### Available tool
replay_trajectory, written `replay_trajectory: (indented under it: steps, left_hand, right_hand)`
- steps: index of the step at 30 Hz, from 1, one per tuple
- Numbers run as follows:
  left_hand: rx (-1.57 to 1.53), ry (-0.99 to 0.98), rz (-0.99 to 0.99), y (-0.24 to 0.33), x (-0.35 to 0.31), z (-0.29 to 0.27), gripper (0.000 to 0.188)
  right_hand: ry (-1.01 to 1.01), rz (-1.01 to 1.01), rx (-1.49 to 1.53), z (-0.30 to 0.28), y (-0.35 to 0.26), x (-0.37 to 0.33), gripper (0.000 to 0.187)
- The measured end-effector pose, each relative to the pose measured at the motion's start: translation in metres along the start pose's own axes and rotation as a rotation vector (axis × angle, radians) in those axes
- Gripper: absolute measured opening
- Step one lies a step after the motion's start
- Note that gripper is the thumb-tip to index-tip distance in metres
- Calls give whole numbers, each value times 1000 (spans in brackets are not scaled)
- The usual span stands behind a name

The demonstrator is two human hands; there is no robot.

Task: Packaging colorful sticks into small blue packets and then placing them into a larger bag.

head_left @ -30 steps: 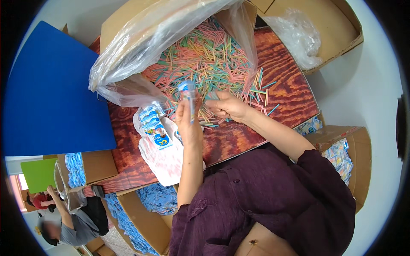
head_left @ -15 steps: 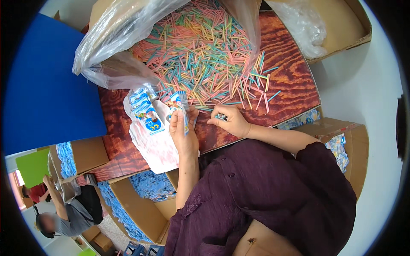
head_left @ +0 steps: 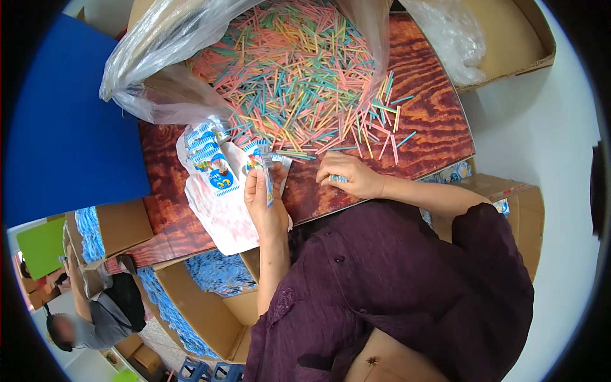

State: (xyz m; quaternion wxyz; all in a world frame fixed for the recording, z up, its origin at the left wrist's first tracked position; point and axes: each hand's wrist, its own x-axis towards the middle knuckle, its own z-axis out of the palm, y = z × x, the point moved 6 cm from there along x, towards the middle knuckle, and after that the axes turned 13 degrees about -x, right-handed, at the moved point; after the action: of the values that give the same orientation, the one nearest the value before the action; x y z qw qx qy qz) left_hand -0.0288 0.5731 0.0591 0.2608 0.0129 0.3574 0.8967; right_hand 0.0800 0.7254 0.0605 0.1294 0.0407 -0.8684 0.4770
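Observation:
My left hand (head_left: 264, 200) pinches a small blue-and-white printed packet (head_left: 269, 184) upright over a white cloth or paper sheet (head_left: 238, 232). Another such packet (head_left: 256, 155) shows just behind its fingers. To the right, my right hand (head_left: 353, 176) is closed round a small bundle of thin coloured sticks (head_left: 338, 179), whose ends peek out by the curled fingers. It rests low over the table, at the near edge of a big heap of pastel sticks (head_left: 299, 83). Several more printed packets (head_left: 216, 169) lie overlapping on the sheet, left of my left hand.
Clear plastic (head_left: 159, 57) lines the box behind the heap. Below the red wood-patterned table (head_left: 433, 121), cardboard boxes (head_left: 197, 305) hold blue packets. A blue panel (head_left: 76, 121) stands left; an open carton (head_left: 509, 38) is far right. Another person (head_left: 108, 318) works at lower left.
My right hand has turned, so the stick bundle shows less end-on. My left hand still grips the packet, now tilted slightly differently. The whole view has shifted a little.

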Motion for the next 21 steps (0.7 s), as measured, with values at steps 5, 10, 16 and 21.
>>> replay_trajectory:
  steps: [5,10,16,21]
  left_hand:
    - [-13,28,-9,-2,-1,-2,16]
    - [27,44,-56,-7,-6,1,15]
    - [56,34,-60,-7,-4,6,15]
    - [39,8,-62,-11,-7,5,15]
  right_hand:
    - [0,203,245,0,8,2,10]
    - [-54,462,538,-8,11,14,17]
    - [10,424,608,-27,7,34,7]
    - [140,222,365,-35,-10,37,10]
